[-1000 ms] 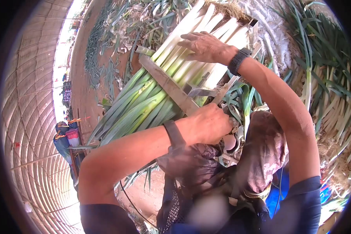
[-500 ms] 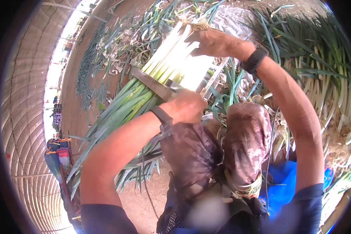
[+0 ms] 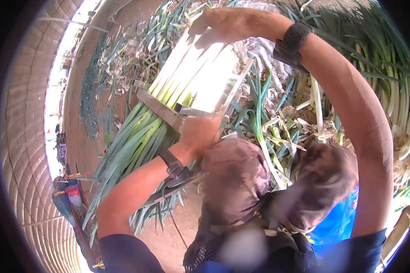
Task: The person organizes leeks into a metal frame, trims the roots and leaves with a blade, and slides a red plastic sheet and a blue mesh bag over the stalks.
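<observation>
A bundle of leeks (image 3: pixel 187 77) lies in a metal frame (image 3: pixel 161 111), white stalks toward the top, green leaves (image 3: pixel 127 150) fanning down to the left. My right hand (image 3: pixel 223 25) rests flat on the white root ends of the bundle, fingers spread. My left hand (image 3: pixel 198 134) is closed around the lower edge of the frame, just above my knees. Both wrists wear dark bands.
A heap of leeks (image 3: pixel 392 91) lies to the right. Loose leaves and trimmings (image 3: pixel 278 123) litter the ground between the frame and my knees (image 3: pixel 241 182). Bare earth (image 3: pixel 84 95) and a greenhouse wall are at the left, with blue fabric (image 3: pixel 337 223) below right.
The view has shifted so the frame and bundle sit higher and further left. My right hand has slid up to the root ends. My left hand stays on the frame's lower edge.
</observation>
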Available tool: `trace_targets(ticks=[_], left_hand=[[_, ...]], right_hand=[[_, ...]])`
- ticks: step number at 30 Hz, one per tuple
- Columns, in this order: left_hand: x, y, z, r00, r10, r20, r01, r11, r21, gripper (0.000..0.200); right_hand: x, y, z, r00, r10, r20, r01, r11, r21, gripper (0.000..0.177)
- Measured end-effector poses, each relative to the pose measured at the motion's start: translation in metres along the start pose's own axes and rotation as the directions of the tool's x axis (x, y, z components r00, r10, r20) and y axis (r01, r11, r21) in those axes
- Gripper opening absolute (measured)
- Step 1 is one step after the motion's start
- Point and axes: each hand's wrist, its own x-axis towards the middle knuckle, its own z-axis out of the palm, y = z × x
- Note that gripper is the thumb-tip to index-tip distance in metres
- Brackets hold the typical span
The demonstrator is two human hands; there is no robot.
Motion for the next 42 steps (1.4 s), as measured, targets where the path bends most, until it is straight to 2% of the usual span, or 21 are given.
trace_targets(ticks=[4,6,8,10,12,15,16,19,21,22,23,25,26,28,32,34,36,37,38,40,42], left_hand=[[-0.004,0.006,0.008,0.986,-0.066,0.152,0.056,0.996,0.068,0.016],[-0.006,0.005,0.012,0.976,-0.103,0.191,0.085,0.991,0.100,0.014],[-0.004,0.005,0.012,0.990,-0.024,0.140,0.032,0.998,-0.056,0.008],[0.000,0.004,0.020,0.966,-0.045,0.254,0.052,0.998,-0.021,0.014],[-0.003,0.004,0.033,0.956,-0.021,0.294,0.056,0.992,-0.110,0.017],[-0.005,0.001,0.041,0.981,0.002,0.196,0.029,0.988,-0.155,0.016],[-0.002,0.000,0.040,0.981,-0.006,0.194,0.036,0.988,-0.151,0.016],[-0.001,0.001,0.037,0.991,-0.035,0.128,0.057,0.983,-0.177,0.015],[-0.002,0.001,0.031,0.999,-0.016,0.043,0.022,0.988,-0.154,0.014],[-0.003,0.000,0.029,0.997,-0.018,-0.069,0.006,0.986,-0.168,0.012],[-0.004,0.001,0.032,0.984,-0.029,-0.178,-0.002,0.985,-0.171,0.011],[-0.013,0.003,0.042,0.920,-0.085,-0.382,0.015,0.983,-0.184,0.014],[-0.022,0.002,0.035,0.884,-0.102,-0.456,-0.005,0.974,-0.226,0.019],[-0.036,0.011,0.036,0.832,-0.241,-0.500,0.103,0.952,-0.289,0.029],[-0.070,0.009,0.007,0.677,-0.188,-0.712,0.050,0.976,-0.211,0.050],[-0.103,0.005,-0.021,0.685,-0.187,-0.704,0.307,0.951,0.046,0.068],[-0.151,-0.010,-0.045,0.825,-0.357,-0.438,0.500,0.824,0.268,0.075],[-0.179,-0.027,-0.048,0.833,-0.451,-0.322,0.542,0.784,0.303,0.073],[-0.206,-0.041,-0.049,0.815,-0.544,-0.200,0.579,0.741,0.340,0.071],[-0.249,-0.042,-0.080,0.750,-0.638,-0.173,0.658,0.696,0.288,0.068],[-0.294,-0.062,-0.094,0.586,-0.809,-0.048,0.781,0.548,0.299,0.061]], right_hand=[[0.030,0.032,0.055,0.994,0.090,0.066,-0.099,0.982,0.160,0.052],[0.032,0.046,0.096,0.995,0.004,0.104,-0.049,0.901,0.432,0.065],[0.033,0.046,0.131,0.984,-0.046,0.171,-0.076,0.765,0.640,0.074],[0.031,0.042,0.154,0.965,-0.072,0.251,-0.152,0.627,0.764,0.083],[0.036,0.043,0.191,0.941,-0.136,0.309,-0.166,0.611,0.774,0.096],[0.030,0.009,0.200,0.907,-0.324,0.270,-0.172,0.300,0.938,0.111],[0.032,0.005,0.201,0.875,-0.383,0.296,-0.116,0.428,0.896,0.111],[0.028,0.003,0.194,0.891,-0.363,0.271,-0.176,0.272,0.946,0.109],[0.027,0.005,0.188,0.796,-0.347,0.496,-0.411,0.293,0.863,0.098],[0.028,0.008,0.195,0.862,-0.500,0.089,0.001,0.177,0.984,0.090],[0.036,0.025,0.229,0.804,-0.587,-0.096,0.157,0.053,0.986,0.094],[0.032,-0.010,0.199,0.866,-0.344,0.364,-0.162,0.497,0.853,0.098],[0.033,-0.018,0.195,0.864,-0.286,0.415,-0.155,0.633,0.759,0.088],[0.034,-0.030,0.200,0.898,-0.243,0.368,-0.126,0.658,0.743,0.079],[0.037,-0.051,0.199,0.897,-0.202,0.393,-0.164,0.675,0.720,0.078],[0.035,-0.047,0.209,0.907,-0.064,0.416,-0.274,0.661,0.699,0.082],[0.031,-0.037,0.216,0.944,-0.072,0.321,-0.201,0.649,0.734,0.084],[0.034,-0.038,0.214,0.939,-0.045,0.342,-0.218,0.692,0.688,0.081],[0.037,-0.043,0.212,0.931,-0.019,0.364,-0.235,0.732,0.639,0.077],[0.033,-0.061,0.199,0.920,-0.037,0.389,-0.242,0.727,0.643,0.068],[0.030,-0.055,0.209,0.949,0.014,0.316,-0.235,0.700,0.675,0.077]])
